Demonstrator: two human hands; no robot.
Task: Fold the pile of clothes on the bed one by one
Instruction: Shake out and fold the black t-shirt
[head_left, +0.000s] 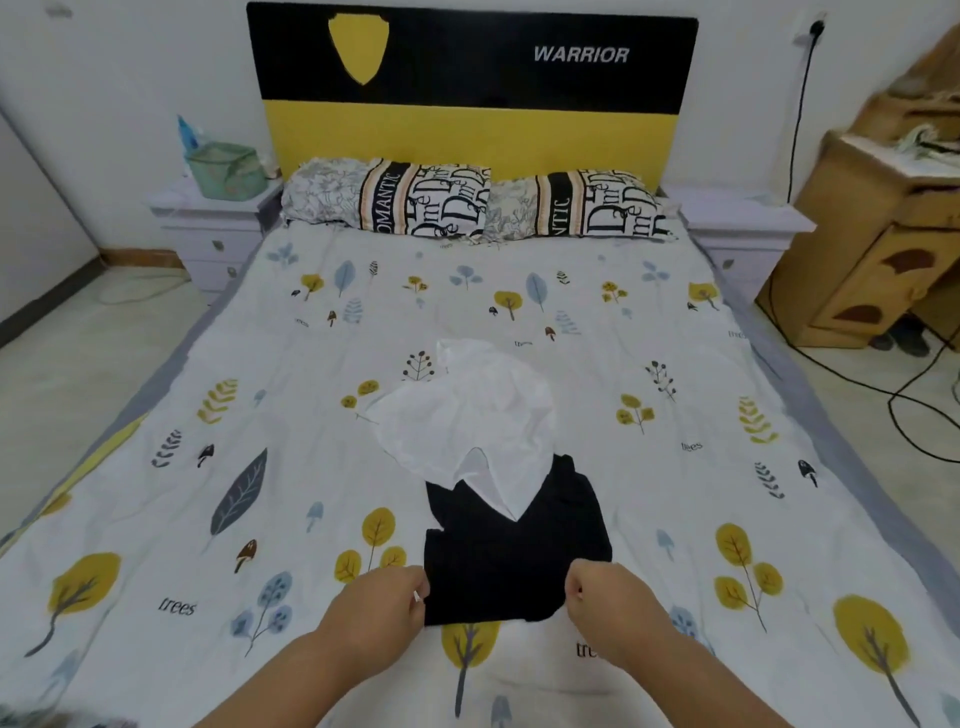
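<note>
Fingers (418, 590) of left hand (376, 605) curl in at the black garment's (514, 561) near-left corner, seeming to pinch its edge; fingers (576, 584) of right hand (610, 597) curl the same way at the near-right corner, pinching the cloth there; both forearms come in from the bed's near edge.

Black garment lies flat-ish, roughly square, at bed (156, 519) centre toward the near edge; its far edge sits under a crumpled white garment (467, 415), which overlaps it w/ a pointed flap; white piece spreads toward bed middle.

Open sheet all round: wide bare stretches to left & right of the clothes out to both side edges, & a broad band btwn white garment & the pillows (472, 202) at the head edge; pillows touch each other, set against the yellow-black headboard (472, 88).

Off the bed: pale nightstand (208, 223) by head-left corner w/ green bag (226, 169) on top; second nightstand (743, 228) by head-right corner; wooden cabinet (883, 234) further right; black cables (924, 384) on floor along right side.
</note>
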